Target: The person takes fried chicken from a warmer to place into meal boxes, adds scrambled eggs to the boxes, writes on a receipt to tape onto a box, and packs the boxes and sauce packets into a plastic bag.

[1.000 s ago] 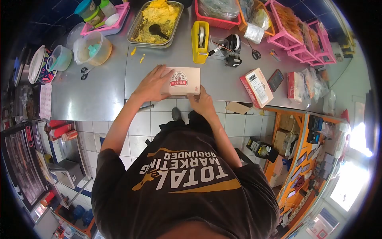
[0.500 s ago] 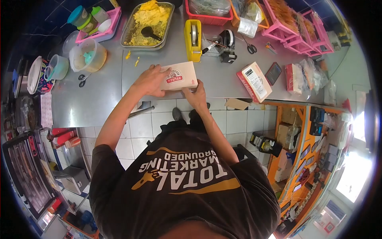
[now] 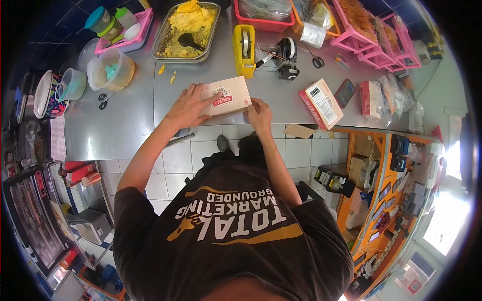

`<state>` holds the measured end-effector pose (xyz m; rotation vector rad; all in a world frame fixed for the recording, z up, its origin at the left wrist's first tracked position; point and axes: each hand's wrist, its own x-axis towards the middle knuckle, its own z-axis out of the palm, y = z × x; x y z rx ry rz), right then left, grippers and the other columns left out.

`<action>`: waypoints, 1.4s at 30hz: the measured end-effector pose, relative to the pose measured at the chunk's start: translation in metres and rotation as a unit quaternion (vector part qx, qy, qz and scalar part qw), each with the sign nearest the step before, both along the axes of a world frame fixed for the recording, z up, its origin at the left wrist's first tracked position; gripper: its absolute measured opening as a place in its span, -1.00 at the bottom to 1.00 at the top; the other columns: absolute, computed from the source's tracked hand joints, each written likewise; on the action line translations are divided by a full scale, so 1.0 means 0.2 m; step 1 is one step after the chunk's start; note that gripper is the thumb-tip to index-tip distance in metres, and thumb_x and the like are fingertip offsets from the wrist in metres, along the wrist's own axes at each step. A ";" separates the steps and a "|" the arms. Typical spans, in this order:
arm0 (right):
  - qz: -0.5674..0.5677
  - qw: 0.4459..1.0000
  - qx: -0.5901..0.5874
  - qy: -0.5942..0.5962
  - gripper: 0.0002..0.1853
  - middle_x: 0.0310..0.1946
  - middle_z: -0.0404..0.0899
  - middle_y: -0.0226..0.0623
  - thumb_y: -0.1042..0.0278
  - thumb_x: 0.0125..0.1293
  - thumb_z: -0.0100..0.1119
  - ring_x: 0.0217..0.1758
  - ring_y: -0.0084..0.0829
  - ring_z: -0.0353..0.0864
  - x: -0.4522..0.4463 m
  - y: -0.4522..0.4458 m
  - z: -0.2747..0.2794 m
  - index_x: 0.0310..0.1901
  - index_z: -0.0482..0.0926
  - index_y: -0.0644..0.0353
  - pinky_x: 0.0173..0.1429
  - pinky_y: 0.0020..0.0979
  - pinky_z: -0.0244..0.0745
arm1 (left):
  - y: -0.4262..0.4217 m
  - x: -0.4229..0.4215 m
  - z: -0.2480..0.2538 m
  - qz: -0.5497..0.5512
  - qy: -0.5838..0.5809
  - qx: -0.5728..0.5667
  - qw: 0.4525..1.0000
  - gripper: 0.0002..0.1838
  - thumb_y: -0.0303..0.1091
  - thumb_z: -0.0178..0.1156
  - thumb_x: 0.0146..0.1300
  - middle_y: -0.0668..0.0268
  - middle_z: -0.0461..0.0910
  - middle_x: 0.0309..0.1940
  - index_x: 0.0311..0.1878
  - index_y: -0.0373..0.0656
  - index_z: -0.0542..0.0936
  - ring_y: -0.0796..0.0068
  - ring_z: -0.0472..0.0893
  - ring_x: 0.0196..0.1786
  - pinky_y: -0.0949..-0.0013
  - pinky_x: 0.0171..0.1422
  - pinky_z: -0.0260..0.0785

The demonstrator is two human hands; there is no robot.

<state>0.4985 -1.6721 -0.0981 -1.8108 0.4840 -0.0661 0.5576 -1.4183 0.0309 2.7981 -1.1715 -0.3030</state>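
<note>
A pale cardboard box (image 3: 233,95) with a red logo sits slightly turned at the front edge of the metal table. My left hand (image 3: 188,109) lies over its left end, fingers spread on the lid and thumb at the front side. At the box's front right corner is my right hand (image 3: 259,115), its thumb and fingers pinched together on the corner. Behind the box stands a yellow tape dispenser (image 3: 244,51). To the right lies a second box (image 3: 321,104) with a printed label.
A tray of yellow food (image 3: 211,52) with a black scoop stands at the back. Scissors (image 3: 103,101), a plastic tub (image 3: 123,70), a phone (image 3: 345,93), a black tape dispenser (image 3: 287,71) and pink baskets (image 3: 369,54) are on the table (image 3: 135,120).
The whole view has shifted slightly, and the box has turned a little. My right hand has moved from the box's front side to its right corner, and its fingers have closed there.
</note>
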 end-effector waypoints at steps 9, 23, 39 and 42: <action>0.029 0.998 0.051 -0.021 -0.68 -0.24 0.72 -0.18 0.41 0.45 0.15 -0.25 -0.43 0.75 -0.06 0.00 0.19 0.15 0.64 0.35 -0.15 -0.41 0.66 | -0.02 -0.01 -0.08 -0.031 -0.046 -0.041 0.998 -0.23 0.05 0.35 0.26 -0.20 0.16 0.44 0.54 0.38 0.33 -0.27 0.21 0.47 -0.29 0.56 0.03; -0.066 0.973 0.198 0.101 -0.61 0.00 0.58 -0.02 0.33 0.48 0.16 -0.18 -0.22 0.73 0.67 -0.79 0.38 0.14 0.50 0.52 -0.22 -0.23 0.87 | -0.13 -0.04 -0.21 -0.005 -0.073 -0.061 0.995 -0.24 0.04 0.24 0.34 -0.25 0.04 0.54 0.59 0.45 0.22 -0.39 0.09 0.54 -0.36 0.60 -0.11; -0.187 0.974 0.113 -0.055 -0.80 -0.21 0.66 -0.14 0.45 0.37 0.20 -0.16 -0.37 0.72 0.46 -0.67 -0.04 -0.18 0.55 0.48 0.09 -0.32 0.70 | -0.17 -0.08 -0.15 0.024 -0.020 -0.052 0.998 -0.24 -0.06 0.30 0.32 -0.18 -0.01 0.55 0.57 0.42 0.26 -0.34 0.06 0.55 -0.34 0.63 -0.15; -0.204 0.974 0.055 -0.079 -0.80 -0.26 0.68 -0.15 0.44 0.39 0.18 -0.22 -0.38 0.72 0.43 -0.68 -0.07 -0.17 0.56 0.47 0.05 -0.37 0.69 | -0.21 -0.08 -0.16 0.035 -0.044 -0.073 0.996 -0.24 -0.07 0.32 0.30 -0.22 0.07 0.51 0.56 0.38 0.29 -0.36 0.11 0.53 -0.34 0.60 -0.11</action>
